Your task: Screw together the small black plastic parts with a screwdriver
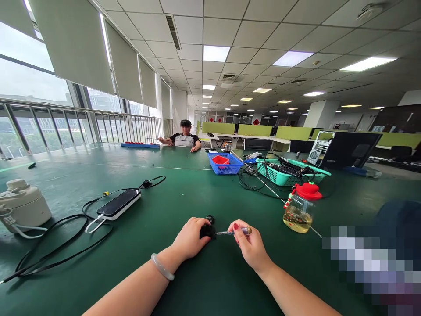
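- Spanning the lower view, a green table (171,199) is strewn with cables and equipment.
- At its far side, a co-worker (186,139) is seen seated.
- Toward the far right, a black panel (351,149) is placed beside a pale metal case (320,148).
- A turquoise basket (286,179) is loaded with black cables (283,168); to its left, a red container (220,160) is held in a blue basket (227,169).
- Right of the working area, a glass jar (297,217) with a red lid is partly filled with yellowish liquid.
- The left hand (190,237) is curled around a black object (207,231), which is kept low over the table, its shape largely hidden by the fingers.
- By the right hand (251,246), a slim tool (243,231) is gripped between thumb and fingers, its shaft pointed left at the black object; whether contact is made cannot be told.
- Just beyond the black object, a small black piece (210,218) is seen.
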{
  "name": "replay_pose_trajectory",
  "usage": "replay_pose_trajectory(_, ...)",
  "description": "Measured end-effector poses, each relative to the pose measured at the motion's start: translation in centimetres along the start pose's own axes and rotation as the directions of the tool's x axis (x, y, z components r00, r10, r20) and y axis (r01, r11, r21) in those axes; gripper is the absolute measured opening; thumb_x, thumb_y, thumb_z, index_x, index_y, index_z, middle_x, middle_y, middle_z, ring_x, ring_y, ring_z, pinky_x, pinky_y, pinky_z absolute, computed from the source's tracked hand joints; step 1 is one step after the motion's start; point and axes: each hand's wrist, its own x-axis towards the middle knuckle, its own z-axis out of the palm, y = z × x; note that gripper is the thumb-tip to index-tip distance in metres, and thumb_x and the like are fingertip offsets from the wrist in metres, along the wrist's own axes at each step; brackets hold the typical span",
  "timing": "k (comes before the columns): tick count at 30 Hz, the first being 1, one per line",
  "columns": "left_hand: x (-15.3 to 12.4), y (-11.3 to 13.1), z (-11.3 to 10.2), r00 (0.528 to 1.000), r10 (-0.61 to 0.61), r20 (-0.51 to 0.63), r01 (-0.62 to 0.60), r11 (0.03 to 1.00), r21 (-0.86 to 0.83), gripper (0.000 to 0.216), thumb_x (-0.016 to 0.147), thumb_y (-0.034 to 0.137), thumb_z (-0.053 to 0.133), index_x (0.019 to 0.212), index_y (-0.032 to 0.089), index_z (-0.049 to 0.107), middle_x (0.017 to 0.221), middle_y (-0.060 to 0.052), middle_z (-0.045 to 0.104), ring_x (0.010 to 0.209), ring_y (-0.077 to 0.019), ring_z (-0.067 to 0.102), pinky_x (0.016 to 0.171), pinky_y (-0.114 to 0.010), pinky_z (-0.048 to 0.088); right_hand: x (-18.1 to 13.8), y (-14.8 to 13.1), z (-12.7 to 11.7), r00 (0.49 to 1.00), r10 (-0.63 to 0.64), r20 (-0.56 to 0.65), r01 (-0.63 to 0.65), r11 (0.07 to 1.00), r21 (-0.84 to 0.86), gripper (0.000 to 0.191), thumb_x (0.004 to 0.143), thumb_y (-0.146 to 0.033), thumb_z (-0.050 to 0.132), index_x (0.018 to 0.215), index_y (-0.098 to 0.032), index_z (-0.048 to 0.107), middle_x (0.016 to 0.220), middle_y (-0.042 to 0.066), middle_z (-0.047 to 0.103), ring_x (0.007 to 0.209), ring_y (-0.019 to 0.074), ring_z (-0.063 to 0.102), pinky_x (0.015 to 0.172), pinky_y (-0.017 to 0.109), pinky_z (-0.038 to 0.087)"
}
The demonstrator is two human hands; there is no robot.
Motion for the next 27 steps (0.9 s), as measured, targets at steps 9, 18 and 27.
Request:
replay_pose_trajectory(9, 0.0, -0.2, 0.2, 0.999, -0.024, 0.022, 0.024, 1.000, 0.010, 0.038, 0.074, 0.027, 0.064, 0.111, 0.025, 0.061, 0.109, -0.007, 0.064, 0.107, -0.0247, 0.057, 0.097, -0.038, 0.046, 0.1, 0.0, 0.3, 0.996, 0.024, 0.080, -0.023, 1.000, -0.021, 0.039, 0.095, -0.052, 0.040, 0.077, -0.021, 0.055, 0.054, -0.005, 0.037, 0.048, 0.0111, 0.036, 0.046, 0.023, 0.029)
replay_pose_trajectory(18, -0.1, -0.1, 0.0, 0.999, -0.001, 0.042, 0.000, 1.000, 0.002, 0.040, 0.073, 0.028, 0.065, 0.113, 0.024, 0.062, 0.108, -0.007, 0.064, 0.107, -0.0248, 0.058, 0.097, -0.039, 0.046, 0.2, 1.0, 0.7, 0.998, 0.047, 0.048, -0.050, 0.997, 0.062, 0.030, 0.092, -0.052, 0.047, 0.085, -0.023, 0.049, 0.058, -0.007, 0.040, 0.047, 0.0108, 0.041, 0.045, 0.022, 0.034)
replay_pose_trajectory(27, -0.2, -0.2, 0.1, 0.997, 0.044, 0.062, -0.045, 0.999, 0.017, 0.048, 0.073, 0.031, 0.067, 0.120, 0.025, 0.059, 0.110, -0.007, 0.065, 0.107, -0.0243, 0.058, 0.096, -0.037, 0.046, 0.4, 0.4, 0.5, 1.000, -0.012, 0.003, 0.012, 1.000, -0.010, 0.029, 0.092, -0.049, 0.049, 0.082, -0.022, 0.053, 0.062, -0.004, 0.046, 0.050, 0.0117, 0.046, 0.049, 0.023, 0.040)
